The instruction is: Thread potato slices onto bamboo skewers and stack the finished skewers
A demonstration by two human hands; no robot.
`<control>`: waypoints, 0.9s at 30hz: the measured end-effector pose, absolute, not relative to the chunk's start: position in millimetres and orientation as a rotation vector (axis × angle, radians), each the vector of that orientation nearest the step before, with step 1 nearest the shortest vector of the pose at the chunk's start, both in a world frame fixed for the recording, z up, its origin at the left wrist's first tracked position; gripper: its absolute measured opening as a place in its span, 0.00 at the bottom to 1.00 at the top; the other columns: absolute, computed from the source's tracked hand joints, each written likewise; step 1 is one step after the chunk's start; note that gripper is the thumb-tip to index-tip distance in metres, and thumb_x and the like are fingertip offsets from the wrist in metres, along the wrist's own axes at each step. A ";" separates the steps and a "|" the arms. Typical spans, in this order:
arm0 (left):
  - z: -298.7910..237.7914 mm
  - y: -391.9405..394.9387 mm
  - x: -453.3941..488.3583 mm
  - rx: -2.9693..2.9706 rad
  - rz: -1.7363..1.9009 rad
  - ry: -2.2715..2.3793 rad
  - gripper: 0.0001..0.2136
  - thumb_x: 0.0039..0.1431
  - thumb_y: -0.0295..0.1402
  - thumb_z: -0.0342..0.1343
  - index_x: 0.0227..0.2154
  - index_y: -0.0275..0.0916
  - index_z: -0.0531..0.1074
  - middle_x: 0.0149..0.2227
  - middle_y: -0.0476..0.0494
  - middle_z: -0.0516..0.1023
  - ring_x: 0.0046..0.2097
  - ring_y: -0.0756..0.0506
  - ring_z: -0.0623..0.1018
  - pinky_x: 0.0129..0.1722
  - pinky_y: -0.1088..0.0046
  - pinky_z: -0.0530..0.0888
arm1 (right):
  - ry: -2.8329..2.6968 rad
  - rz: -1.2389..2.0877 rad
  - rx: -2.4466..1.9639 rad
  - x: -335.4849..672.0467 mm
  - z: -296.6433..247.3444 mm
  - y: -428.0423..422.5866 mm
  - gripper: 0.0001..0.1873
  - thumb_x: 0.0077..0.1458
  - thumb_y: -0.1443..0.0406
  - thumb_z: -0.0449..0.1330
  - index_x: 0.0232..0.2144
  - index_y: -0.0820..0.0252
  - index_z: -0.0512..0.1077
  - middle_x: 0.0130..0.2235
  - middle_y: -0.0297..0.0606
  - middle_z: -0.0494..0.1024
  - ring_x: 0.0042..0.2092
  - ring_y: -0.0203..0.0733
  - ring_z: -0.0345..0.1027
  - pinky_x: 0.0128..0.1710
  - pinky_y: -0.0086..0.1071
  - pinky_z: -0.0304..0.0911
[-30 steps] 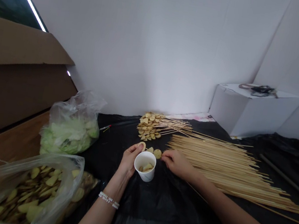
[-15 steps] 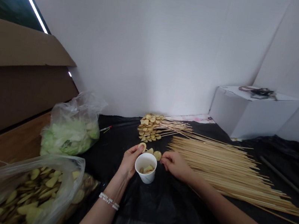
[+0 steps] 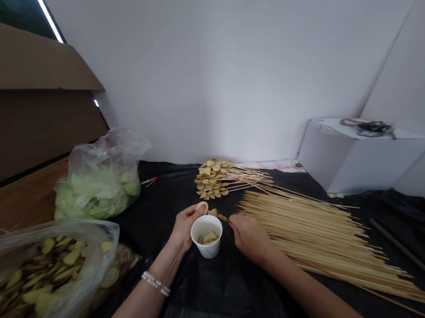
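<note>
My left hand (image 3: pixel 184 225) pinches a pale potato slice (image 3: pixel 201 206) at its fingertips, just left of a white paper cup (image 3: pixel 206 236) with a few slices inside. My right hand (image 3: pixel 249 234) is closed on a thin bamboo skewer (image 3: pixel 222 217) that carries a couple of slices near the left hand. The cup stands between the two hands on the black sheet (image 3: pixel 239 297).
A big spread of bare bamboo skewers (image 3: pixel 325 236) lies to the right. Finished potato skewers (image 3: pixel 215 180) are piled at the back. Two clear bags sit at left: green leaves (image 3: pixel 97 189) and potato slices (image 3: pixel 37 271). Cardboard box (image 3: pixel 15 106) left, white box (image 3: pixel 358 155) right.
My right hand has turned the skewer, so the slices on it now show edge-on. The left hand still holds its slice by the cup.
</note>
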State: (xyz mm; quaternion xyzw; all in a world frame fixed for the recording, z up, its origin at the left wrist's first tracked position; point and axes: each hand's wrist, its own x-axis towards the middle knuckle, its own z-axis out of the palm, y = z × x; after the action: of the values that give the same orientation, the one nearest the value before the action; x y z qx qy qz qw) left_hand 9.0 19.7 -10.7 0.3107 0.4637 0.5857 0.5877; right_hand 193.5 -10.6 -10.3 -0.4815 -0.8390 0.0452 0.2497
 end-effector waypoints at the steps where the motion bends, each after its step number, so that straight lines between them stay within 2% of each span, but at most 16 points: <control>1: -9.9 19.2 9.3 0.733 1.362 1.079 0.18 0.29 0.36 0.72 0.26 0.32 0.75 0.21 0.46 0.77 0.21 0.51 0.72 0.21 0.77 0.68 | -2.223 0.242 -1.321 194.0 -10.0 -7.6 0.12 0.56 0.71 0.48 0.27 0.62 0.70 0.28 0.39 0.74 0.30 0.37 0.64 0.30 0.29 0.52; 4: -6.9 17.7 9.5 0.758 1.336 1.057 0.18 0.30 0.36 0.71 0.25 0.32 0.75 0.20 0.47 0.76 0.20 0.52 0.71 0.20 0.78 0.67 | -2.080 0.685 -1.303 196.2 -10.0 1.8 0.12 0.54 0.69 0.50 0.22 0.61 0.69 0.22 0.33 0.71 0.26 0.34 0.62 0.27 0.26 0.52; 7: -5.3 17.2 9.4 0.755 1.316 1.050 0.18 0.29 0.36 0.72 0.25 0.32 0.75 0.20 0.47 0.76 0.20 0.52 0.72 0.21 0.78 0.67 | -2.035 0.966 -1.294 198.3 -11.0 5.5 0.11 0.54 0.68 0.50 0.24 0.61 0.70 0.19 0.30 0.69 0.23 0.33 0.60 0.24 0.26 0.51; 9: -5.8 17.7 9.3 0.748 1.316 1.056 0.18 0.29 0.36 0.72 0.25 0.32 0.75 0.20 0.47 0.76 0.20 0.52 0.72 0.21 0.78 0.68 | -2.090 0.778 -1.306 198.7 -11.4 2.8 0.11 0.55 0.68 0.49 0.25 0.61 0.70 0.22 0.32 0.71 0.25 0.34 0.61 0.27 0.26 0.52; 12: -7.8 18.7 9.0 0.747 1.324 1.058 0.19 0.30 0.36 0.72 0.26 0.31 0.76 0.22 0.45 0.77 0.21 0.51 0.73 0.22 0.77 0.68 | -2.253 0.255 -1.300 197.2 -10.7 -6.0 0.11 0.55 0.71 0.48 0.29 0.62 0.70 0.30 0.39 0.74 0.32 0.38 0.64 0.33 0.28 0.53; 14: -8.9 18.7 8.6 0.750 1.325 1.055 0.18 0.30 0.36 0.71 0.26 0.31 0.76 0.23 0.44 0.78 0.22 0.51 0.73 0.22 0.77 0.69 | -2.328 0.078 -1.307 195.6 -9.4 -10.5 0.11 0.54 0.74 0.48 0.33 0.62 0.70 0.33 0.42 0.74 0.35 0.39 0.64 0.34 0.29 0.53; 17: -8.5 17.6 7.9 0.765 1.320 1.052 0.17 0.31 0.36 0.71 0.25 0.31 0.75 0.22 0.45 0.77 0.21 0.52 0.72 0.22 0.78 0.68 | -2.260 0.197 -1.330 193.9 -7.3 -9.7 0.11 0.56 0.72 0.48 0.30 0.61 0.70 0.31 0.39 0.74 0.33 0.37 0.64 0.33 0.28 0.52; 22: -7.5 17.0 7.9 0.791 1.300 1.050 0.18 0.31 0.37 0.71 0.25 0.32 0.75 0.20 0.47 0.75 0.20 0.53 0.71 0.21 0.78 0.66 | -2.068 0.762 -1.328 195.4 -6.9 0.2 0.12 0.55 0.69 0.50 0.21 0.61 0.67 0.21 0.32 0.71 0.25 0.33 0.62 0.26 0.26 0.51; 24: -8.3 17.6 8.2 0.797 1.293 1.068 0.18 0.31 0.37 0.71 0.25 0.32 0.75 0.19 0.48 0.75 0.20 0.53 0.70 0.20 0.78 0.66 | -2.084 0.745 -1.338 196.0 -7.5 0.2 0.12 0.55 0.69 0.50 0.21 0.61 0.68 0.22 0.33 0.71 0.26 0.34 0.62 0.27 0.26 0.51; 27: -9.3 18.2 8.8 0.799 1.298 1.092 0.18 0.30 0.38 0.71 0.24 0.32 0.75 0.20 0.48 0.75 0.20 0.52 0.70 0.21 0.77 0.66 | -2.192 0.394 -1.344 195.4 -8.2 -4.2 0.12 0.56 0.70 0.49 0.26 0.61 0.70 0.28 0.37 0.74 0.30 0.35 0.63 0.31 0.27 0.51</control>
State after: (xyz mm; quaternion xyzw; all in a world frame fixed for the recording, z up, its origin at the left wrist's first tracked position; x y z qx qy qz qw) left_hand 8.8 18.2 -9.3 0.3437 0.4695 0.5580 0.5917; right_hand 195.4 -4.2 -8.2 -0.4978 -0.8122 0.1459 0.2669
